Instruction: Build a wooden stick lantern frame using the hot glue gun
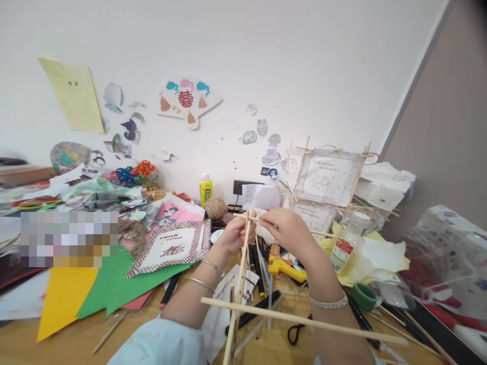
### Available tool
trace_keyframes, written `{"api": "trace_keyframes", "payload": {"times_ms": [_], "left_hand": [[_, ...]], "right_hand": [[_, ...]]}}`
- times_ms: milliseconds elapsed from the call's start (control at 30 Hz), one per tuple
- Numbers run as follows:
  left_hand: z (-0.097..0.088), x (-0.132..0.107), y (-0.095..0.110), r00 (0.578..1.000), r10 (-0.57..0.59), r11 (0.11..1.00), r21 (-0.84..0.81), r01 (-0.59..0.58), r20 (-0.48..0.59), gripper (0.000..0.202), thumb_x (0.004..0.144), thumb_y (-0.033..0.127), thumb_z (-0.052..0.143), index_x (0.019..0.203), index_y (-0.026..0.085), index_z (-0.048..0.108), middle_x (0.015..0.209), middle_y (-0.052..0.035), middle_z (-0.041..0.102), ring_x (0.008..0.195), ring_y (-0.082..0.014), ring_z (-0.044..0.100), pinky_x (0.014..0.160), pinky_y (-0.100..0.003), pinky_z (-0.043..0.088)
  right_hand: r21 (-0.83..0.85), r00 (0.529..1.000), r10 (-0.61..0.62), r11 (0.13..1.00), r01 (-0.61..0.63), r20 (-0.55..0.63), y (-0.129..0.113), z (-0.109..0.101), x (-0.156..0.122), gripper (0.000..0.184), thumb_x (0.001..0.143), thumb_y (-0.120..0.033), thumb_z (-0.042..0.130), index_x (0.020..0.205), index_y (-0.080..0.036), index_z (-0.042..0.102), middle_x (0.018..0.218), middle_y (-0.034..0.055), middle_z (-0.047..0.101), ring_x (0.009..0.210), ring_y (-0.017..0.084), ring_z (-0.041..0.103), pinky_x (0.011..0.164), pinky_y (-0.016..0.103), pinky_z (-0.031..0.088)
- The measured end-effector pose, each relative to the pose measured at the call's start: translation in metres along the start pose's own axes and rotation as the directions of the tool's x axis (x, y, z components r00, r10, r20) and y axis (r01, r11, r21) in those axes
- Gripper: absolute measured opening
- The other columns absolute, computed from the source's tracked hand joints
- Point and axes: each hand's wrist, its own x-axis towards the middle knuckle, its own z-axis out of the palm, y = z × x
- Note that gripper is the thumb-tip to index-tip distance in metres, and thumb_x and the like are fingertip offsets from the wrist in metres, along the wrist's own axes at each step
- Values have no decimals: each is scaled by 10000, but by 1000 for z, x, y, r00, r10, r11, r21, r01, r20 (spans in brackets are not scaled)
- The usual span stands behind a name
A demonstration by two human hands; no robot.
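Note:
Both hands are raised over a cluttered craft table and meet at a crossing of thin wooden sticks [243,253]. My left hand [234,234] is closed around the joint from the left. From the right, my right hand [286,226] pinches the same joint, fingers pressed together. One long stick [304,320] of the frame runs across in front of my forearms. A thin string at the joint is hard to make out. Bracelets circle both wrists.
A yellow glue gun [283,267] lies just below my hands. A ball of twine [215,208] and a yellow glue bottle [206,188] stand behind. Coloured paper sheets [114,286] cover the left; a finished paper lantern [329,177] leans on the wall at right, near a jar [348,241].

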Motion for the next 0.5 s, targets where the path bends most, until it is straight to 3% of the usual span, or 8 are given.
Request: {"api": "trace_keyframes", "payload": {"times_ms": [333,500], "left_hand": [[-1,1,-3,1000,4,1000,26,-4,-6,178,759,266,589,712,185,437,410,114,221,300,-29,168,311,-120,220],[6,-1,8,1000,15,999,30,-15,4,151,788,275,549,720,184,449,419,103,248,302,-36,202,319,-124,228]], "right_hand": [[-25,999,-9,1000,10,39,-1,-2,0,191,893,-205,466,764,-183,605,749,37,636,714,159,549,617,258,321],[29,999,6,1000,-5,-45,-2,-1,0,193,900,-220,432,799,-183,593,767,37,624,734,163,534,638,266,342]]}}
